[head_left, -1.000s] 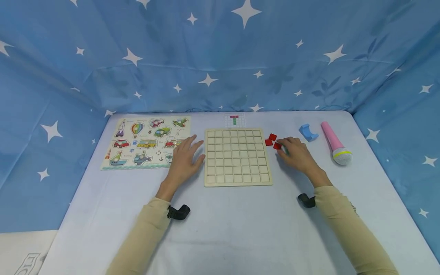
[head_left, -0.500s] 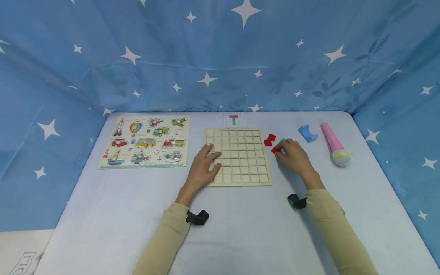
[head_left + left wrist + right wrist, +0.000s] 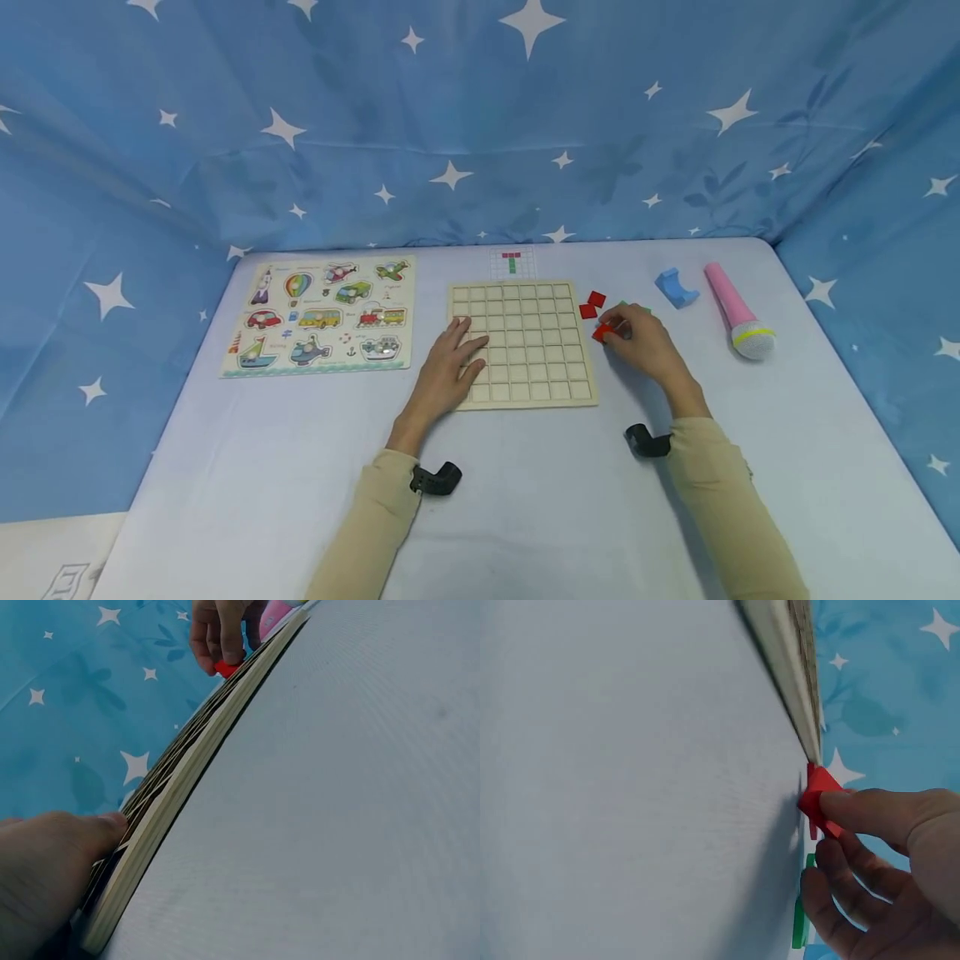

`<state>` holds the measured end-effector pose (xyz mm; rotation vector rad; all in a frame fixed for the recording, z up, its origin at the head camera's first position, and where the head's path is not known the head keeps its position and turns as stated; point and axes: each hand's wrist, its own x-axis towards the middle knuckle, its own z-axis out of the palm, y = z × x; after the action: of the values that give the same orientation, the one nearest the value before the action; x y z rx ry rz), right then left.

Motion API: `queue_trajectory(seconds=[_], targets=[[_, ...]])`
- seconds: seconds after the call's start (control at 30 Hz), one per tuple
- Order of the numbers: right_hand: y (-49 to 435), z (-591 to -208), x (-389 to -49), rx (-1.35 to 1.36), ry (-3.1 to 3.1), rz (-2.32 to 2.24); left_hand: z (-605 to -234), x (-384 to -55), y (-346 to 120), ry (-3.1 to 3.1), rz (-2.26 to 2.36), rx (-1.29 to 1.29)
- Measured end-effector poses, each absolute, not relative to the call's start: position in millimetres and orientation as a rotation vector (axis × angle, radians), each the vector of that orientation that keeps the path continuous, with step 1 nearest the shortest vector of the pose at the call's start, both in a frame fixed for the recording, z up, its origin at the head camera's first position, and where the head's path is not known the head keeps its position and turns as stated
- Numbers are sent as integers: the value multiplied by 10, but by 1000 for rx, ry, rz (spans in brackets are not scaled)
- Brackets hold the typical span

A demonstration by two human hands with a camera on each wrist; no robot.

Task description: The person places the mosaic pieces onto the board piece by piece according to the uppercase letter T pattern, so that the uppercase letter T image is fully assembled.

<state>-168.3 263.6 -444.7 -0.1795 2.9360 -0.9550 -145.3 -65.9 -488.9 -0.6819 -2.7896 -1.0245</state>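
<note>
Between thumb and fingers my right hand (image 3: 640, 337) pinches a red square tile (image 3: 823, 799), close over the table just right of the wooden grid board (image 3: 528, 398). Two more red tiles (image 3: 588, 311) lie beside the board's right edge. Green tiles (image 3: 800, 915) show under and behind the right hand's fingers, partly hidden. My left hand (image 3: 444, 373) rests on the left part of the board with its fingers spread over the cells; in the left wrist view its thumb (image 3: 105, 829) lies at the board's edge. The visible cells hold no tiles.
Behind the board lies a small pattern card (image 3: 512, 263) with a red and green T. A vehicle puzzle board (image 3: 318, 367) is at the left. To the right are a blue curved block (image 3: 675, 289) and a pink toy microphone (image 3: 729, 298). A starred blue curtain (image 3: 480, 125) closes the back.
My left hand has moved right from beside the puzzle onto the grid board. The right hand has taken a red tile, drawing it slightly toward me and lifting it.
</note>
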Motion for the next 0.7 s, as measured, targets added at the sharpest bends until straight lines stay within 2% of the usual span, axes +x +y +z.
queue_trajectory(seconds=[0.7], targets=[[2439, -4537, -1774, -194, 2862, -1338, -4919, -1423, -658, -2731, -956, -679]])
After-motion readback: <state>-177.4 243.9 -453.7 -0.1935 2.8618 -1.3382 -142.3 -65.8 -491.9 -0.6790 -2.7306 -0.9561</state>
